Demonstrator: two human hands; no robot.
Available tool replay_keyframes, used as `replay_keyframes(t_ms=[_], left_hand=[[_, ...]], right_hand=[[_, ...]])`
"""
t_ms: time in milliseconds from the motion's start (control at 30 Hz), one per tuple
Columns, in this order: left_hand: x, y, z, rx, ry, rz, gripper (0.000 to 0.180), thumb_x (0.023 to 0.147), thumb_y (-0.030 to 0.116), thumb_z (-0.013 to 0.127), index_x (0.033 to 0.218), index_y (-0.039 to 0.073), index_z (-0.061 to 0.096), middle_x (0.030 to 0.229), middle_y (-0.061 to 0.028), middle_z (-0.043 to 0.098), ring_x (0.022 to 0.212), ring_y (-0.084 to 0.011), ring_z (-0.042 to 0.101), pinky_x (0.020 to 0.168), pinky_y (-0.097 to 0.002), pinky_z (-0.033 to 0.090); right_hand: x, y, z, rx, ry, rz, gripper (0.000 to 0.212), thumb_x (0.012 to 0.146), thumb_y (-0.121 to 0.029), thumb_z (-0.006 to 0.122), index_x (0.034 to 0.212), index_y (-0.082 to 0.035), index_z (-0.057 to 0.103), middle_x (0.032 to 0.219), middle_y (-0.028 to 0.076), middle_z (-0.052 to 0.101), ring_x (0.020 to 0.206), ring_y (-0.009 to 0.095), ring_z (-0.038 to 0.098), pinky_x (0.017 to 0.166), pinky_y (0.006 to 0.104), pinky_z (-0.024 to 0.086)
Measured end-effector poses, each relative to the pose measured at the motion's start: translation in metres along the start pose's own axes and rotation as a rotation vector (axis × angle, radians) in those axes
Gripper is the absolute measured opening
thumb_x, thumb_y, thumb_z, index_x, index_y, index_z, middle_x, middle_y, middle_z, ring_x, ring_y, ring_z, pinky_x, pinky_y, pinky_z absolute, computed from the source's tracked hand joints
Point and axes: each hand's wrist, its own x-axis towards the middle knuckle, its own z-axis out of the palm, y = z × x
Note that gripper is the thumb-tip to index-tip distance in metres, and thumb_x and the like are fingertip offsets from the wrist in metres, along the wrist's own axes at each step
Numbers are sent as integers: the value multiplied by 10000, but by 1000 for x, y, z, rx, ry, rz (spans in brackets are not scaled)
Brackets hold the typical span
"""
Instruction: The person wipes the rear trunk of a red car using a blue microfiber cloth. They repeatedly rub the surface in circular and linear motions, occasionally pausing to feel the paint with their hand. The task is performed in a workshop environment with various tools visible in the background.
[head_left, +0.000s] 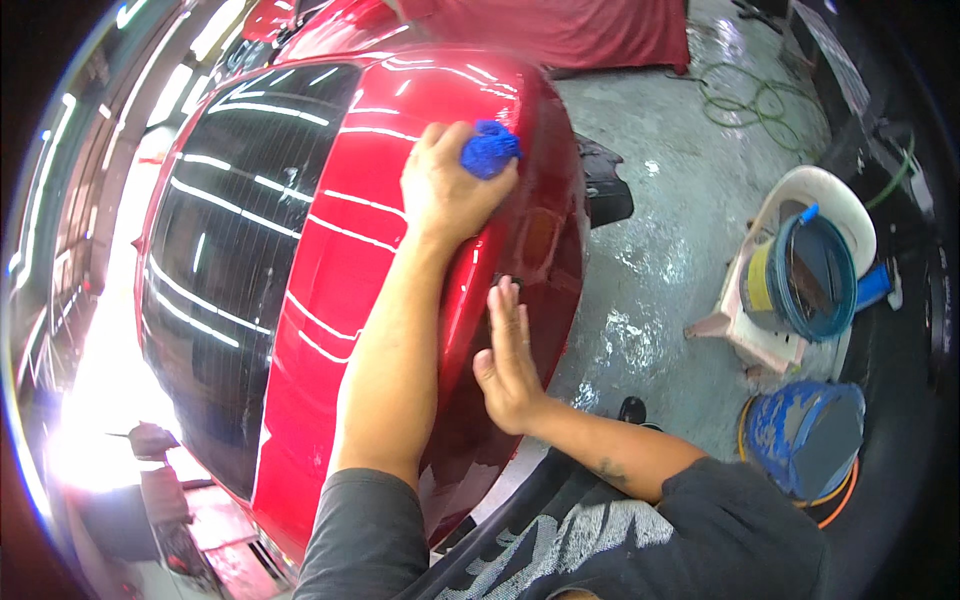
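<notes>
While we lean over it, the glossy red car body (pixel 330 290) fills the left and centre of the frame, its dark tinted rear window (pixel 230 250) streaked with reflected ceiling lights. Grey wet concrete floor (pixel 670 200) takes up the upper right, with a coiled green hose (pixel 760 100) near the top edge. At the right of the frame a pale plastic chair (pixel 800 270) carries a blue round bucket (pixel 815 275), and below it, toward the lower right, sits a second blue paint-stained bucket (pixel 805 435).

Our left hand (pixel 450 190) lies on the red panel in the upper centre, fingers curled around a small bright blue lump, perhaps a clay bar or sponge (pixel 490 150); the lump is pressed against the paint at the fingertips, though its material is hard to tell at this size. Our right hand (pixel 508 360) rests flat against the lower side of the panel at the centre of the frame, fingers straight and close together, holding nothing.
</notes>
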Motion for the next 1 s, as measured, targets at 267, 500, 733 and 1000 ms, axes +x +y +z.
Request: replay_keyframes(t_ms=[267, 500, 733, 1000], left_hand=[[4, -8, 9, 39, 54, -17, 515, 762, 400, 891, 1114, 64, 724, 1055, -161, 680, 1025, -380, 700, 903, -494, 564], [2, -10, 6, 26, 52, -13, 501, 758, 387, 895, 1092, 54, 724, 1040, -162, 674, 1006, -374, 695, 893, -485, 557], [2, -12, 12, 10, 33, -41, 470, 758, 362, 904, 1068, 49, 741, 1033, -168, 685, 978, -369, 709, 882, -461, 565], [9, -4, 9, -17, 51, -17, 471, 757, 346, 915, 1066, 39, 735, 1036, -169, 690, 984, -366, 715, 886, -455, 562]], right_hand=[[155, 86, -58, -116, 191, 99, 634, 1190, -366, 266, 1706, -16, 153, 1770, 261, 177, 1652, 438, 125, 1301, 641, 73], [52, 27, -17, -119, 85, -42, 689, 1165, -307, 304, 1701, 56, 67, 1776, 308, 51, 1656, 471, 36, 1291, 660, 22], [126, 61, -33, -104, 237, 54, 646, 1184, -378, 249, 1714, -23, 144, 1789, 242, 118, 1663, 421, 82, 1299, 654, 80], [168, 79, -57, -152, 281, 93, 600, 1188, -368, 317, 1684, -36, 257, 1764, 229, 235, 1653, 408, 155, 1294, 651, 127]])
